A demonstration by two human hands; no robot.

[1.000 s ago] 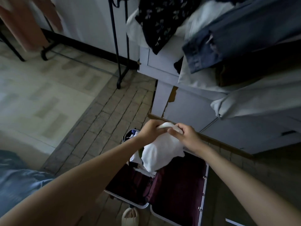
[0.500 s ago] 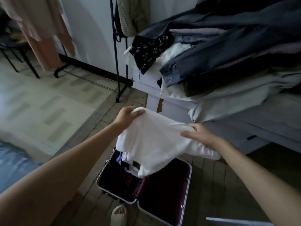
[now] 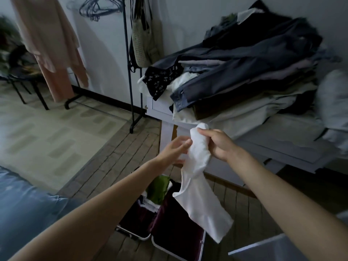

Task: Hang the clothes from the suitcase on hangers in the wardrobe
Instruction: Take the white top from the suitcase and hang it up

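Observation:
My right hand point(image 3: 218, 143) grips the bunched top of a white garment point(image 3: 199, 196), which hangs down over the open suitcase point(image 3: 175, 232) on the floor. My left hand point(image 3: 174, 150) is beside the garment with relaxed fingers touching its left side. The suitcase has a dark maroon lining and holds a green piece of clothing point(image 3: 159, 187) and some white cloth. Several empty dark hangers point(image 3: 98, 8) hang at the top of a black clothes rack point(image 3: 129, 72). A peach garment point(image 3: 50, 46) hangs at the left.
A heap of dark and pale clothes point(image 3: 244, 72) lies on a white low cabinet point(image 3: 244, 147) at the right. A mesh bag point(image 3: 141, 46) hangs on the rack pole. A pale rug point(image 3: 47, 132) covers the floor at left, and a blue cloth point(image 3: 22, 210) lies at lower left.
The white garment was spread between both hands; now my right hand holds it bunched and raised, and my left hand has let go. The view has tilted upward.

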